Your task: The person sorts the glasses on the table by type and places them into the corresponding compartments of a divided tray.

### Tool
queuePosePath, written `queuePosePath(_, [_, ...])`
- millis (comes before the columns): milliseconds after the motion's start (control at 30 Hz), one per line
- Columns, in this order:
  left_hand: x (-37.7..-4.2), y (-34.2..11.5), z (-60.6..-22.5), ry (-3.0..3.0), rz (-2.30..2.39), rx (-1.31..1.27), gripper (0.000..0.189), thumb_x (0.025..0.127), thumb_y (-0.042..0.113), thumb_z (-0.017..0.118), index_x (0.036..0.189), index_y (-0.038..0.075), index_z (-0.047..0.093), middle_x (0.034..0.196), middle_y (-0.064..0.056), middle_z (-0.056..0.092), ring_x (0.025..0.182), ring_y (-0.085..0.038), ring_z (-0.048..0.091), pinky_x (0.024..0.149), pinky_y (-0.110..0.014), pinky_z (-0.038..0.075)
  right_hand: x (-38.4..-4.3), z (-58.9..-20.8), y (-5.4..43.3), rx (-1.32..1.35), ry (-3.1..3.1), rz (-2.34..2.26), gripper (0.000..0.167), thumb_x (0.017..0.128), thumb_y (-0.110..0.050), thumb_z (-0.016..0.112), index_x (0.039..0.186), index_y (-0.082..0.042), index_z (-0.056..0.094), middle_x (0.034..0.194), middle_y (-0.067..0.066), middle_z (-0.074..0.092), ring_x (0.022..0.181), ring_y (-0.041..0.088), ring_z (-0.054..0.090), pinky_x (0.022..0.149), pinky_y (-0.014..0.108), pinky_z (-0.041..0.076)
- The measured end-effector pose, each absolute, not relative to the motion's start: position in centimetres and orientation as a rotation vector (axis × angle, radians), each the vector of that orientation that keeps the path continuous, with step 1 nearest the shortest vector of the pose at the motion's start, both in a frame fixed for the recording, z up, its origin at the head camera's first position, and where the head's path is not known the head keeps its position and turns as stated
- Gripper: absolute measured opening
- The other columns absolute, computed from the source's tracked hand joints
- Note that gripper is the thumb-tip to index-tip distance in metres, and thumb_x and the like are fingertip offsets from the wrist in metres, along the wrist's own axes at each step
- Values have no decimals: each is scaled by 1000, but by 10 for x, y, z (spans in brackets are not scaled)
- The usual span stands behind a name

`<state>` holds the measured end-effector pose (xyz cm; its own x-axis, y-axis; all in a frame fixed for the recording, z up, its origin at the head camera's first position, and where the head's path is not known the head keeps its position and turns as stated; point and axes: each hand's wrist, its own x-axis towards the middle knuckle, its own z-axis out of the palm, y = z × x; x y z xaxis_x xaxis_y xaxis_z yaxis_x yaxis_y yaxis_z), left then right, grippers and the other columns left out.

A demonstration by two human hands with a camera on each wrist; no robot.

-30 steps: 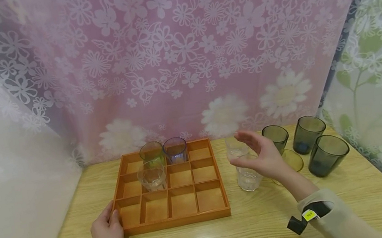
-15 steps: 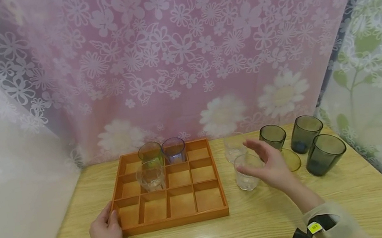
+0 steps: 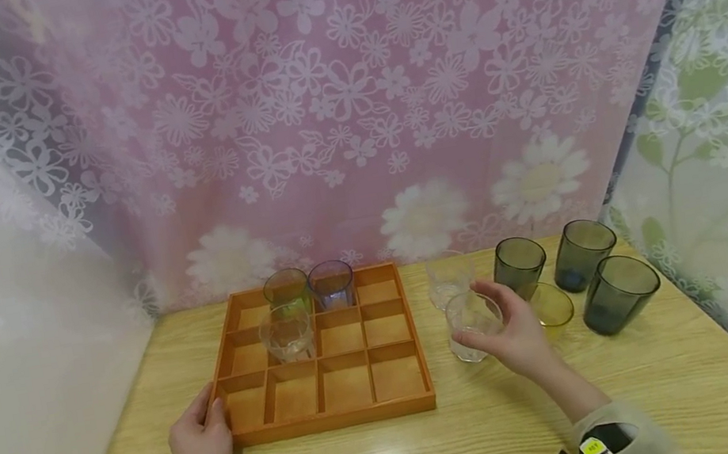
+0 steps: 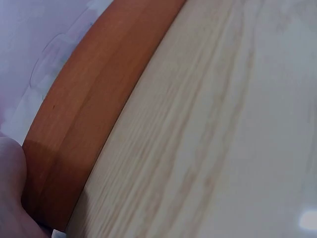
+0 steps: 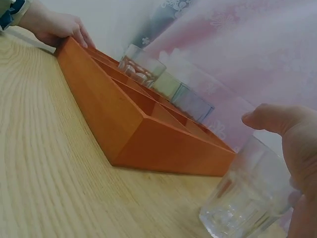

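At the tray's left side, my left hand point(image 3: 201, 443) grips the front corner of an orange-brown wooden compartment tray point(image 3: 335, 422). Part of that hand shows at the left edge of the left wrist view, against the tray wall point(image 4: 94, 94). To the right of the tray, my right hand point(image 3: 515, 334) curls round a clear drinking glass point(image 3: 468, 314), thumb in front and fingers at the far side of the rim. This glass point(image 5: 242, 193) stands upright on the table. Inside the tray are a clear glass point(image 3: 288, 336), a green-tinted glass point(image 3: 287, 292) and a blue-tinted glass point(image 3: 332, 284).
Behind the held glass stands another clear glass point(image 3: 445, 281). Smoky dark glasses stand farther right, one point(image 3: 521, 265) by the hand, another point(image 3: 584, 254) at the back and a third point(image 3: 620, 296) nearer. A yellow glass point(image 3: 553, 304) is partly hidden behind the hand. Floral curtains point(image 3: 343, 102) enclose the table.
My right hand has come down from over the clear glasses and its fingers have drawn in round the nearer one. The left hand has kept its place on the tray.
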<state>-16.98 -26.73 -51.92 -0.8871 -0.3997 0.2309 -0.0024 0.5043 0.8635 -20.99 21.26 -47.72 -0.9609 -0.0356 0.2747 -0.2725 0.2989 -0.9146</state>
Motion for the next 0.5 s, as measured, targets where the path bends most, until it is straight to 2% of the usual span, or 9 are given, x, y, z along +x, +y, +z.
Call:
queuePosePath(100, [-171, -268, -521, -2317, -1365, 339, 37, 104, 1, 61, 139, -9, 64, 134, -28, 66, 127, -38, 60, 84, 1, 38, -209, -482, 211, 252, -2346, 1732, 90, 80, -9, 95, 153, 4, 43, 154, 20, 50, 149, 38, 39, 123, 55, 28])
queuePosePath(233, [-167, -268, -520, -2320, -1397, 392, 37, 105, 5, 62, 140, -8, 64, 136, -26, 65, 128, -38, 60, 83, 1, 38, -209, -490, 209, 214, -2342, 1767, 97, 80, -10, 95, 157, 2, 38, 157, 21, 45, 150, 37, 38, 120, 59, 32])
queuePosePath(500, [-161, -267, -519, -2318, -1399, 401, 38, 105, 6, 63, 140, -8, 63, 136, -26, 65, 128, -38, 60, 83, 1, 37, -209, -499, 205, 175, -2325, 1826, 101, 82, -7, 93, 160, 3, 30, 156, 23, 46, 150, 36, 37, 119, 58, 33])
